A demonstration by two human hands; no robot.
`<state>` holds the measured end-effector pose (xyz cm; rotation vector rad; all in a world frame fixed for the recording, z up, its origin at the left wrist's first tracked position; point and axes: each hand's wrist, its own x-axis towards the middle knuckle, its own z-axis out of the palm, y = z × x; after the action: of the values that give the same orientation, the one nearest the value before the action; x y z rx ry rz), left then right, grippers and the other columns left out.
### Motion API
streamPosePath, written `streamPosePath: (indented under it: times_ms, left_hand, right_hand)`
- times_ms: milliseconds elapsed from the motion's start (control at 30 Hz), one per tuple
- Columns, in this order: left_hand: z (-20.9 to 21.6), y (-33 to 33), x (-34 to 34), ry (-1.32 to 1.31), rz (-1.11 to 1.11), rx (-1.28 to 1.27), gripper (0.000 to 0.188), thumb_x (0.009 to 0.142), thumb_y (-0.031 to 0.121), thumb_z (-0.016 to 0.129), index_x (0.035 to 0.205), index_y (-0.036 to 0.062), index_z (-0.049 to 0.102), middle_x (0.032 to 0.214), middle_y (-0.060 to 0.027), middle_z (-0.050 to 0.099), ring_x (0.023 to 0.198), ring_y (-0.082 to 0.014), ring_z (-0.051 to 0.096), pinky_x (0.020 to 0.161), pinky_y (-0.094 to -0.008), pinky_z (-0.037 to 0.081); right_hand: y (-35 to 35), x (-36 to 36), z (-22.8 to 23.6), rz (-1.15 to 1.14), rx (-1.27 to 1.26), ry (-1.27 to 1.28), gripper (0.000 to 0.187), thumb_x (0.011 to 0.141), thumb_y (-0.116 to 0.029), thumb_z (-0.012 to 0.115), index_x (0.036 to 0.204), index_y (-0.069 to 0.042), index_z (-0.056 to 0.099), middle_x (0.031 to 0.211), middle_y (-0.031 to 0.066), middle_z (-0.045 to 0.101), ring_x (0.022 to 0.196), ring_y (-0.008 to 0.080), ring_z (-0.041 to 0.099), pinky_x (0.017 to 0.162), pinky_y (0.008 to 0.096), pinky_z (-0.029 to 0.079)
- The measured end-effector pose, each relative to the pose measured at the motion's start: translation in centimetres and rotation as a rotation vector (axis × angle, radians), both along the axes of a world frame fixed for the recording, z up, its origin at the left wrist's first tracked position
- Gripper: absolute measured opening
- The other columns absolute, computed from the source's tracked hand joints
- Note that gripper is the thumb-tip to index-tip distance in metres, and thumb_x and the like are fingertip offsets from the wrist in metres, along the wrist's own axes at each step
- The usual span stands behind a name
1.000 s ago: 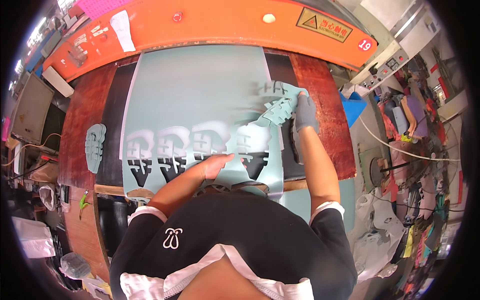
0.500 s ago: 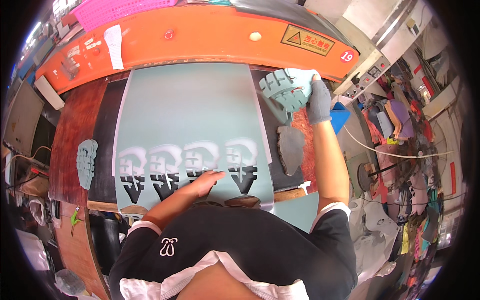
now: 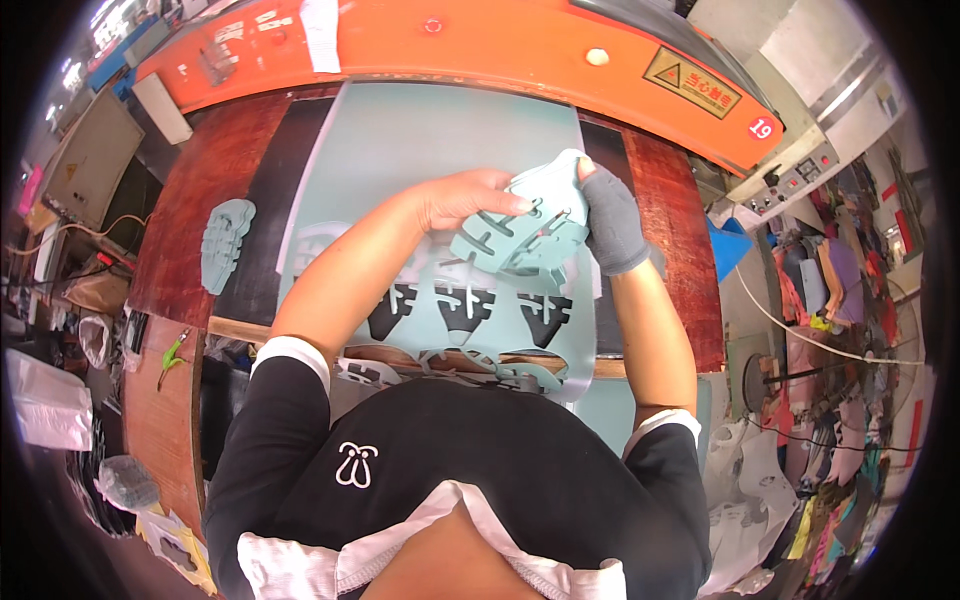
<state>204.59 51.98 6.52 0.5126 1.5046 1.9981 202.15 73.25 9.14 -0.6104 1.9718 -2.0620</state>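
Note:
My gloved right hand (image 3: 612, 218) is closed on a small stack of pale green cut-out pieces (image 3: 535, 235), slotted along their edges like shoe uppers. My bare left hand (image 3: 478, 198) grips the same stack from the left, thumb on top. Both hands hold it above a pale green sheet (image 3: 440, 130) that lies on the black board. Slotted holes cut through the sheet's near part show the dark surface beneath. A similar stack of cut pieces (image 3: 226, 245) lies at the left, by the board's edge.
An orange machine beam (image 3: 520, 50) spans the far side, with a control box (image 3: 800, 180) at its right end. A blue container (image 3: 731, 248) stands beside the reddish table (image 3: 680, 210). Many coloured scraps (image 3: 830, 270) hang at the right.
My right hand has brought the stack from the far right toward the middle. My left hand has left the sheet's near edge and taken hold of the stack. The view has shifted.

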Motion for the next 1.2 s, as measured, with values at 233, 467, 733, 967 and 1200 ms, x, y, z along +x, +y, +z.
streamPosePath:
  times_ms: [233, 467, 733, 967, 1200]
  left_hand:
    - [-4.2, -4.2, 2.9, -0.259, -0.137, 0.345, 0.051, 0.083, 0.02, 0.066, 0.123, -0.0043, 0.048, 0.11, -0.0158, 0.06, 0.098, -0.0271, 0.062, 0.089, -0.0425, 0.051]
    - [-4.4, -9.6, 4.9, -0.293, 0.003, 0.248, 0.046, 0.081, 0.014, 0.065, 0.122, -0.0018, 0.049, 0.104, -0.0143, 0.059, 0.09, -0.0268, 0.064, 0.081, -0.0427, 0.054]
    - [-2.9, -15.6, 6.6, -0.173, -0.148, 0.116, 0.053, 0.082, 0.027, 0.066, 0.124, -0.0004, 0.048, 0.099, -0.0123, 0.059, 0.083, -0.022, 0.062, 0.082, -0.0368, 0.051]
    - [-3.8, -19.4, 7.3, -0.162, -0.041, 0.114, 0.047, 0.091, 0.035, 0.057, 0.117, -0.0036, 0.052, 0.101, -0.0146, 0.061, 0.085, -0.023, 0.063, 0.078, -0.0359, 0.053]
    - [-13.6, -24.5, 12.8, -0.057, 0.854, 0.012, 0.04, 0.088, 0.037, 0.061, 0.117, 0.0106, 0.056, 0.113, -0.005, 0.06, 0.097, -0.0227, 0.059, 0.085, -0.0392, 0.047]
  right_hand:
    - [-5.5, 1.5, -2.3, 0.006, 0.013, -0.215, 0.041, 0.093, -0.038, 0.05, 0.1, 0.0, 0.061, 0.091, 0.0056, 0.059, 0.081, 0.0119, 0.054, 0.071, 0.028, 0.046]
    - [-9.0, 3.7, -3.8, 0.327, 0.053, -0.025, 0.038, 0.087, -0.024, 0.06, 0.116, 0.001, 0.053, 0.099, 0.0066, 0.061, 0.091, 0.0133, 0.056, 0.08, 0.0304, 0.047]
    - [-13.5, 6.0, -2.1, 0.394, 0.227, -0.027, 0.029, 0.086, -0.015, 0.062, 0.112, -0.001, 0.058, 0.1, 0.0044, 0.063, 0.094, 0.0122, 0.056, 0.086, 0.0306, 0.044]
    - [-17.3, 5.2, -3.4, 0.338, 0.212, -0.072, 0.029, 0.088, -0.021, 0.061, 0.11, -0.002, 0.06, 0.1, 0.0033, 0.062, 0.093, 0.0112, 0.054, 0.085, 0.0303, 0.044]
    - [-22.7, 4.9, -4.1, 0.375, 0.314, 0.056, 0.028, 0.09, -0.02, 0.06, 0.112, -0.003, 0.061, 0.099, 0.0004, 0.063, 0.092, 0.009, 0.055, 0.081, 0.026, 0.045]
